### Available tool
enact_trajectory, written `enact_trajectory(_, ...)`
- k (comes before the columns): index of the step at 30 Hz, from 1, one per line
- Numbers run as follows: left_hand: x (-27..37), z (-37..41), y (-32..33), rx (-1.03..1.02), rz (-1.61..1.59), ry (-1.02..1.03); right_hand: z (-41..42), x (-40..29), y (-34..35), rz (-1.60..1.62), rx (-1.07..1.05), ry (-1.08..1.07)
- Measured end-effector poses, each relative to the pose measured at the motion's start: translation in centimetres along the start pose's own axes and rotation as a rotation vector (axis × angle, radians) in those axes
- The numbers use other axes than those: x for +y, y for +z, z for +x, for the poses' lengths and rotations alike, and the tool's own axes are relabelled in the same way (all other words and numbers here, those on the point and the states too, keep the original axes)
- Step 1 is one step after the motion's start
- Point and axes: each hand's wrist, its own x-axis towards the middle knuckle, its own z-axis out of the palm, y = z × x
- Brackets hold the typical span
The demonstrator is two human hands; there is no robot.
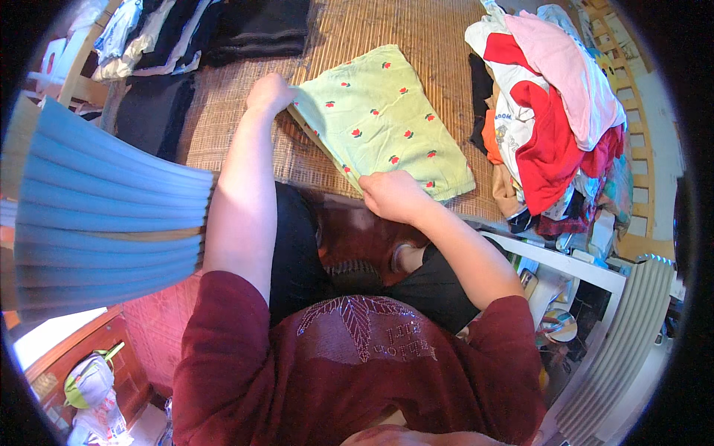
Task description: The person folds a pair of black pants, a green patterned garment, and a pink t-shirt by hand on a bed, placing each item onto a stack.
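A pale green cloth with small red flower prints (385,122) lies folded on a woven bamboo mat (223,111) in front of me. My left hand (271,93) grips its upper left corner, with the fingertips partly hidden. My right hand (390,195) holds the lower left corner near the mat's front edge. Between the two hands the cloth's left edge is slightly raised, and its layers show there. The rest of the cloth lies fairly flat, with light creases.
A heap of red, pink and white clothes (549,128) lies at the right of the mat. Folded black garments (256,28) and a row of clothes (162,33) lie at the upper left. A pleated blue item (111,212) stands left; a white-framed shelf (569,262) is at lower right.
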Motion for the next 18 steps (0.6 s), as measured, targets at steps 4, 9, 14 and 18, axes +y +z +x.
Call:
enact_trajectory(4, -2.4, 1.2, 2.7, 0.129, 0.129, 0.097, 0.3, 0.4, 1.1, -0.023, -0.093, 0.002)
enact_trajectory(9, -3.0, 2.0, 3.3, 0.111, 0.05, 0.028, -0.1, 0.3, 0.4, 0.005, -0.11, -0.026)
enact_trajectory(14, -1.6, 1.0, 2.2, -0.005, 0.098, 0.019, -0.4, 0.9, 2.4, -0.017, -0.113, 0.002)
enact_trajectory(18, -0.5, -0.2, 1.5, 0.076, 0.115, 0.042, -0.6, 0.0, 0.1, -0.007, -0.251, 0.023)
